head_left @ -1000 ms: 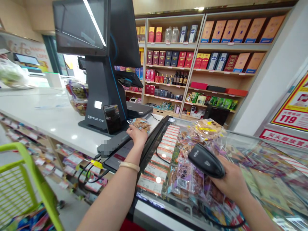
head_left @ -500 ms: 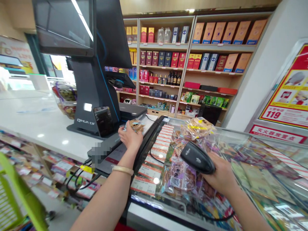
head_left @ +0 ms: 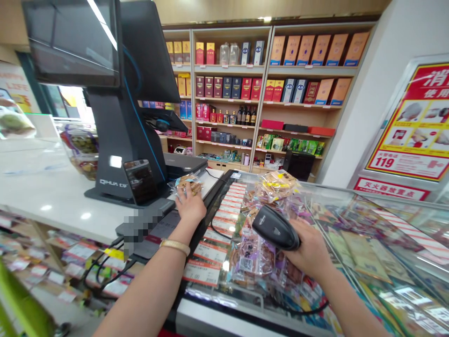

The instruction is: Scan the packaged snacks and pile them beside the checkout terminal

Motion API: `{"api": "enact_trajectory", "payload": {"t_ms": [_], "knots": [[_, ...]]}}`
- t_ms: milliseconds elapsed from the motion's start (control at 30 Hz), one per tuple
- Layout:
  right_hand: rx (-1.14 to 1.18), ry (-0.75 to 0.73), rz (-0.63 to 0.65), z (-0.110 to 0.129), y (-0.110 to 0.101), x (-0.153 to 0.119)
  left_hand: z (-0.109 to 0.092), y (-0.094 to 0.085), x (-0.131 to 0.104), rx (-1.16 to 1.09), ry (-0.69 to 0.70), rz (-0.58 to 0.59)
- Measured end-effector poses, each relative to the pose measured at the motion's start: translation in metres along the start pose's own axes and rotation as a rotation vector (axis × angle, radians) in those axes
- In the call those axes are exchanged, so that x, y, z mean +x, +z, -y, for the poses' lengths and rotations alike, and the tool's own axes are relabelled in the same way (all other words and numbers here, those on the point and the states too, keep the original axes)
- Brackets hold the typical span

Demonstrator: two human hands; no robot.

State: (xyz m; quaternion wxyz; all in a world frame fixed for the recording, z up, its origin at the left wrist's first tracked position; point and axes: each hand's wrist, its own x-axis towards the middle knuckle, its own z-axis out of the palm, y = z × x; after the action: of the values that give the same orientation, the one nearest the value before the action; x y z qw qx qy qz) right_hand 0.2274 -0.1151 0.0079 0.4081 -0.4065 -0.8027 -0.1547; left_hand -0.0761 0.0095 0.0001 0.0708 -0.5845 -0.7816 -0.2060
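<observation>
My left hand (head_left: 190, 206) reaches over the counter with its fingers spread on top of a clear snack packet (head_left: 192, 186) with brownish contents. The packet lies beside the dark base of the cash register (head_left: 131, 135). In my right hand (head_left: 310, 245) is a black barcode scanner (head_left: 276, 228), its head tilted toward the left. Below the scanner, a heap of clear-wrapped snack packets (head_left: 254, 255) rests on the glass display case (head_left: 354, 206). More packets with yellow marks (head_left: 278, 183) lie at the back of the heap.
Orange-and-white price tags (head_left: 224, 215) run in a row along the case's left side. A phone-sized black device (head_left: 141, 181) leans on the register. A clear tub (head_left: 82, 150) stands behind it. Cables (head_left: 94, 276) hang at the counter's front. Shelves of boxes (head_left: 228, 87) line the back.
My left hand has turned palm-down and spread its fingers, and the snack packet has gone from tilted in the fingers to lying flat. The view has shifted slightly right. My right hand still holds the scanner.
</observation>
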Motion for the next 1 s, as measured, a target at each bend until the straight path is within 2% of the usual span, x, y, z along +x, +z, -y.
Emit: {"api": "enact_trajectory", "payload": {"t_ms": [200,333,467,533,567,633,733,833,1000], "knots": [[0.013,0.007,0.005,0.0,0.004,-0.001,-0.002,0.0,0.016,0.041,-0.012,0.022],[0.038,0.012,0.0,0.001,0.004,0.001,0.003,-0.001,0.022,0.013,-0.002,-0.01],[0.059,0.029,-0.018,0.004,0.004,0.003,0.003,-0.003,0.022,-0.104,0.104,-0.211],[0.061,0.024,-0.051,0.005,0.003,0.004,-0.007,-0.008,0.022,-0.218,0.193,-0.302],[0.058,0.02,-0.077,0.005,0.003,0.005,-0.015,-0.011,0.021,-0.299,0.24,-0.311],[0.042,0.017,-0.148,0.004,0.001,0.006,-0.036,-0.018,0.02,-0.502,0.335,-0.246],[0.021,0.039,-0.286,-0.002,-0.003,0.006,-0.077,-0.032,0.014,-0.827,0.403,-0.02],[0.019,0.123,-0.416,-0.012,-0.006,0.004,-0.114,-0.044,0.007,-1.041,0.321,0.165],[0.002,0.315,-0.538,-0.029,-0.003,-0.001,-0.151,-0.053,-0.005,-1.196,0.183,0.304]]}}
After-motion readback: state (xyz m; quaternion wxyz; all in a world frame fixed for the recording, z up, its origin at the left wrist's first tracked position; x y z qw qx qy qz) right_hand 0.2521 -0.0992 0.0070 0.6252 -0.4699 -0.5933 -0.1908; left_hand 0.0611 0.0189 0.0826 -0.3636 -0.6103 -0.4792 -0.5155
